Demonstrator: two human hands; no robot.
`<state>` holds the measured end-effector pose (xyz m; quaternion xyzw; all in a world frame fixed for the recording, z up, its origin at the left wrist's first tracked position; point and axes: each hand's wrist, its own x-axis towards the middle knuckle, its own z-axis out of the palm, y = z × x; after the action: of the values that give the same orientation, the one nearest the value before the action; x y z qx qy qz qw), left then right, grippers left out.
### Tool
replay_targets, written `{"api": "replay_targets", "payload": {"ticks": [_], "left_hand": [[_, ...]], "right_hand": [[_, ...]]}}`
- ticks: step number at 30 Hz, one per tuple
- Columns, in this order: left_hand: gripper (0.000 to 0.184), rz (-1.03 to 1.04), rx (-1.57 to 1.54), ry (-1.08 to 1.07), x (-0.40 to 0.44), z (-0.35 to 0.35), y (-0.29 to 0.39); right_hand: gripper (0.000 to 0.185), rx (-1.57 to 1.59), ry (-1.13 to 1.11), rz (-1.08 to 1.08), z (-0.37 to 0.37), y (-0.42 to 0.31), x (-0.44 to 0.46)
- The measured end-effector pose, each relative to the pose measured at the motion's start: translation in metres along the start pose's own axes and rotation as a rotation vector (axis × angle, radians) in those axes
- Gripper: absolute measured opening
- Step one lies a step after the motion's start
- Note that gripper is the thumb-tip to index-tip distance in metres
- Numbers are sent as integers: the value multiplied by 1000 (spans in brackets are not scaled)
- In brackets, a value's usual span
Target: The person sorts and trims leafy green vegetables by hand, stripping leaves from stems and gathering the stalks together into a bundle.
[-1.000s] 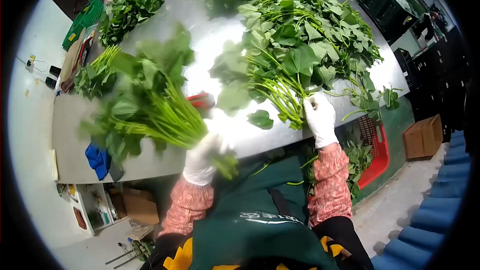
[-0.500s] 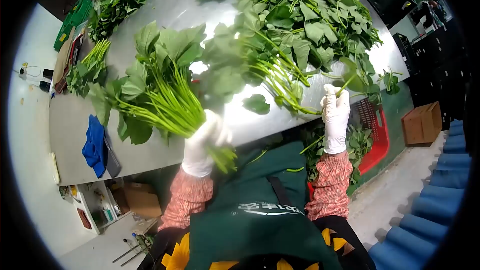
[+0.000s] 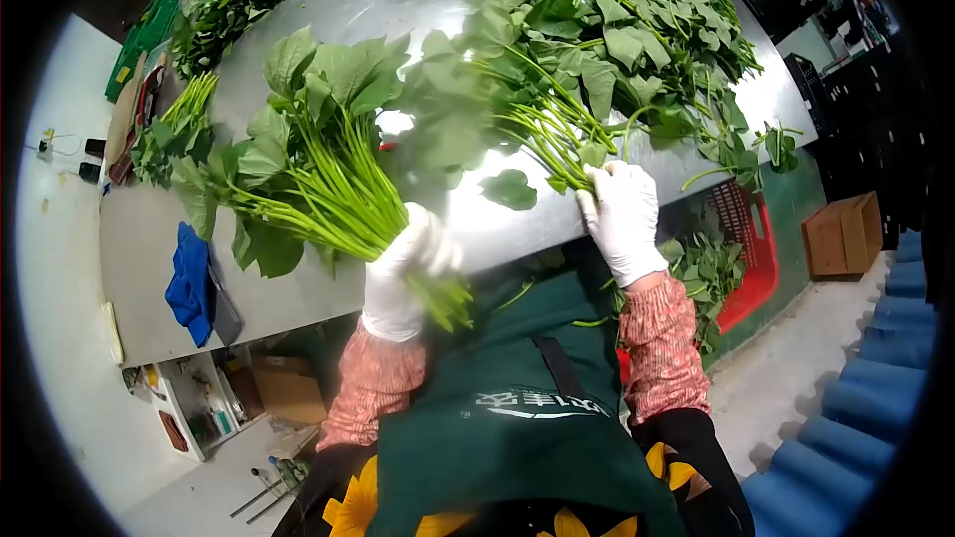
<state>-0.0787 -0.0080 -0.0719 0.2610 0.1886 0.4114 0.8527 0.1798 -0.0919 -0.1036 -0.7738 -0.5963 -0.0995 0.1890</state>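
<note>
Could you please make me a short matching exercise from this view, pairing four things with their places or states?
1. blue cloth
2. red basket
3. left hand
4. right hand

A. beside stems of the big leafy pile
B. lower than the table
C. lying on the table
D. gripping a bunch of greens

Pairs: 1-C; 2-B; 3-D; 4-A

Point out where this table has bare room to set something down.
The table is bare between the upper-left bundle and the big pile, and left of the blue cloth. Crowded: under the pile, down to the right hand.
</note>
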Motion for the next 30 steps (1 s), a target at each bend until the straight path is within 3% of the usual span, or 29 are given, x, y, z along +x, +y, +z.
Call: {"api": "replay_targets", "payload": {"ticks": [3, 5, 7, 9, 10, 12, 14, 15, 19, 21, 26, 29, 30], "left_hand": [[13, 50, 34, 37, -1, -2, 7], [13, 75, 58, 92, 0, -2, 7], [13, 61, 22, 63, 1, -3, 6], [13, 40, 12, 16, 2, 0, 3], [14, -28, 4, 124, -1, 3, 3], [16, 5, 20, 47, 1, 2, 1], [17, 24, -10, -10, 2, 1, 2], [17, 20, 11, 61, 0, 7, 6], [14, 48, -21, 23, 2, -3, 10], [20, 42, 47, 89, 3, -1, 11], [13, -26, 49, 231, 4, 2, 11], [17, 25, 61, 43, 12, 10, 12], [17, 18, 64, 72, 12, 13, 17]], "right_hand": [[16, 214, 140, -103, -15, 3, 11], [12, 581, 88, 177, -43, -8, 12], [17, 769, 238, 334, -53, -7, 14], [26, 1155, 318, 501, -69, -11, 25], [32, 1341, 388, 583, -77, -14, 31], [35, 1453, 480, 687, -75, -16, 40], [31, 1661, 435, 640, -64, -10, 42], [31, 1777, 401, 588, -59, -7, 44], [30, 1888, 305, 792, -55, -3, 60], [32, 1857, 278, 783, -51, -3, 63], [27, 1814, 294, 805, -43, -2, 65], [22, 1725, 364, 737, -48, -11, 70], [22, 1747, 340, 736, -53, -12, 78]]}}
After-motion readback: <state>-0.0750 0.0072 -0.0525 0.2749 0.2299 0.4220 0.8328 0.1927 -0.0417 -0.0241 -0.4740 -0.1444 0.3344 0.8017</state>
